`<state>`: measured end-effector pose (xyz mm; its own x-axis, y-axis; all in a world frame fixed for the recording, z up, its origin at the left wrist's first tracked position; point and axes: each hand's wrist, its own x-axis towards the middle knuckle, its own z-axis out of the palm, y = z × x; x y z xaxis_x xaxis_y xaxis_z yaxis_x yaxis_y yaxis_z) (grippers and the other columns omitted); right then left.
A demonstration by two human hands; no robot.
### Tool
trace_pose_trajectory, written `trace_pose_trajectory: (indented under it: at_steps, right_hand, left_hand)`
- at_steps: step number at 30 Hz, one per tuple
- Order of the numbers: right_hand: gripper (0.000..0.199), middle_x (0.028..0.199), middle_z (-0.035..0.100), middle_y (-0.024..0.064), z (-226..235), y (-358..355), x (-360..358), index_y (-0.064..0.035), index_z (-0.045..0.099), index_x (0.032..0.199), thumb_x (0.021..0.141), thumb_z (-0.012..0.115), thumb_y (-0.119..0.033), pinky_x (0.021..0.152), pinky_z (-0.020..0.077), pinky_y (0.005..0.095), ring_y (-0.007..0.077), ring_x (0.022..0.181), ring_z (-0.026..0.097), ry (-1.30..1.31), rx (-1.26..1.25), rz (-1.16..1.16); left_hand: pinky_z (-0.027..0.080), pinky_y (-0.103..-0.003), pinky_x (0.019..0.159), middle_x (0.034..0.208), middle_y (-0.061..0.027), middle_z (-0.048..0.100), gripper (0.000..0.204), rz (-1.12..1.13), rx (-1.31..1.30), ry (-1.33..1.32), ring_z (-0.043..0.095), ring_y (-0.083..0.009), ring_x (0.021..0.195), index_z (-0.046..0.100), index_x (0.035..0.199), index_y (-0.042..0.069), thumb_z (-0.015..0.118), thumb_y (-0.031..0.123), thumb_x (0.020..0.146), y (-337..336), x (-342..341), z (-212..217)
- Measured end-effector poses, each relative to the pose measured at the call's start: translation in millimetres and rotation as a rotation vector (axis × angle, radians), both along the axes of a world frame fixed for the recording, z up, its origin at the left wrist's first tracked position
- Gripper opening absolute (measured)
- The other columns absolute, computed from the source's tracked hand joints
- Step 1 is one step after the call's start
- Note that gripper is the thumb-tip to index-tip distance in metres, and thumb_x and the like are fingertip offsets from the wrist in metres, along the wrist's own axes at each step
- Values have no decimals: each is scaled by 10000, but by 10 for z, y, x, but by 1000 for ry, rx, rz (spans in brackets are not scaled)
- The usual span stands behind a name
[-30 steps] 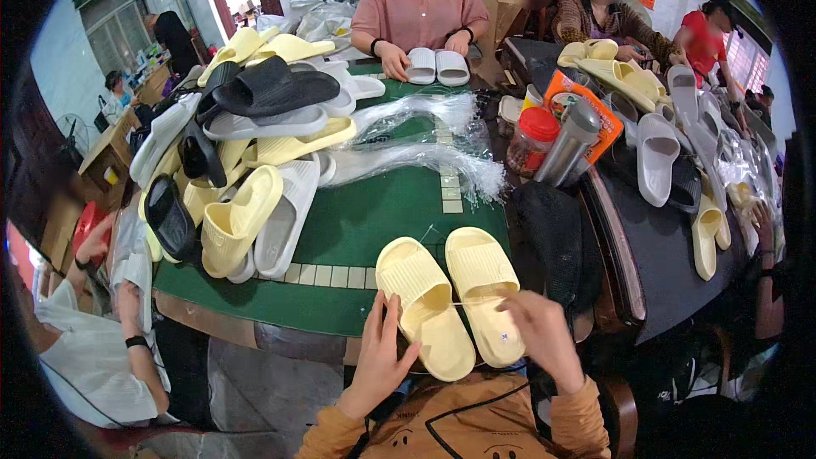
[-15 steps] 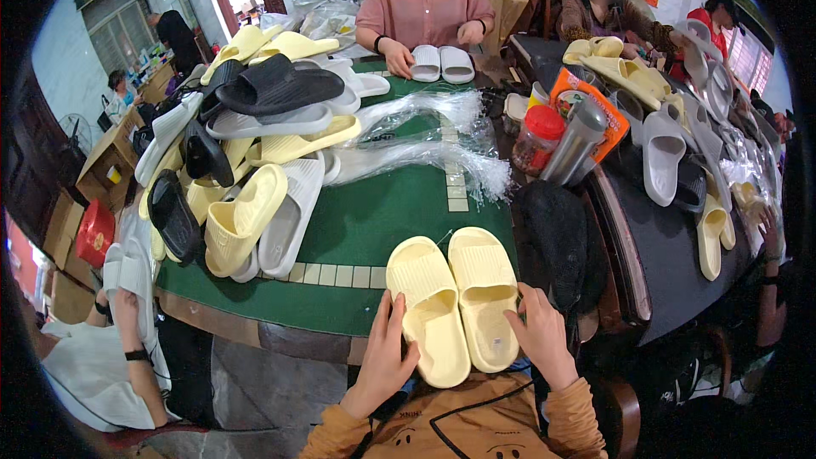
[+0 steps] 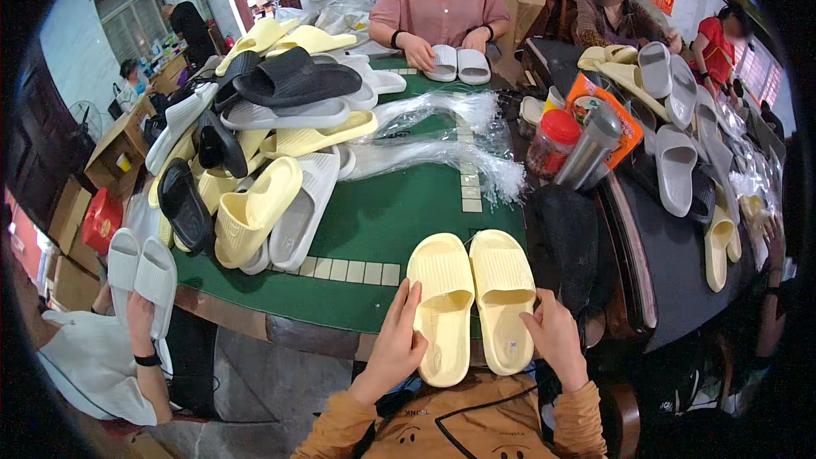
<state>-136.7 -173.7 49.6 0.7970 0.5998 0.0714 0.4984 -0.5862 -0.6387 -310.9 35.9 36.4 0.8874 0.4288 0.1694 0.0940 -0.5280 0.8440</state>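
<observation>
Two pale yellow slide sandals lie side by side, soles down, at the near edge of the green table (image 3: 374,229). My left hand (image 3: 397,347) grips the outer side of the left sandal (image 3: 444,304) near its heel. My right hand (image 3: 554,338) holds the outer edge of the right sandal (image 3: 503,293) near its heel. The heels of both sandals overhang the table edge toward my orange top.
A heap of yellow, grey and black sandals (image 3: 255,144) fills the table's left half. Clear plastic bags (image 3: 442,149) lie in the middle. A red-lidded jar (image 3: 552,140) and steel flask (image 3: 591,149) stand at right. Other people hold grey sandals across (image 3: 457,64) and at left (image 3: 140,268).
The pair has been pulled a little closer together and squared up. My hands have slid from on top of the heels to the outer sides of the two sandals.
</observation>
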Motion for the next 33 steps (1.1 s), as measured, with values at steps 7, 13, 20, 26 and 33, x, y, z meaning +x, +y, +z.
trace_pose_trajectory:
  at_steps: [7,13,20,26,33]
  right_hand:
    - [248,671,595,161,-126,-20,51,11,518,884,847,706,-145,529,463,425,344,601,609,-36,-37,31]
    - [203,707,628,169,-71,-40,77,35,555,909,848,695,-97,536,475,366,288,583,616,82,62,66]
    - [264,931,597,50,489,-266,155,3,542,1168,907,519,34,667,440,216,86,717,518,243,526,-104]
    - [245,1054,558,88,741,-374,94,20,514,1161,931,432,29,827,423,246,124,866,516,13,973,-156]
    - [129,1065,560,97,1207,-98,186,3,554,1055,978,452,19,833,443,271,132,885,528,-4,1200,19]
  left_hand:
    - [468,-331,909,1551,-272,202,791,-11,44,-23,351,-412,1378,213,1529,35,492,-69,796,18,15,-42]
    - [463,-321,900,1543,-282,214,792,16,42,-34,322,-412,1397,207,1528,20,477,-89,792,35,29,-89]
    - [340,-436,1090,1513,-316,220,778,10,144,-63,298,-476,1369,217,1508,-3,490,-64,782,42,33,-175]
    - [305,-466,1113,1506,-310,247,757,39,163,-75,307,-469,1364,238,1494,-22,469,-51,773,16,54,-209]
    - [288,-470,1120,1499,-305,258,745,58,174,-93,307,-467,1359,239,1484,-48,445,-55,768,-4,63,-216]
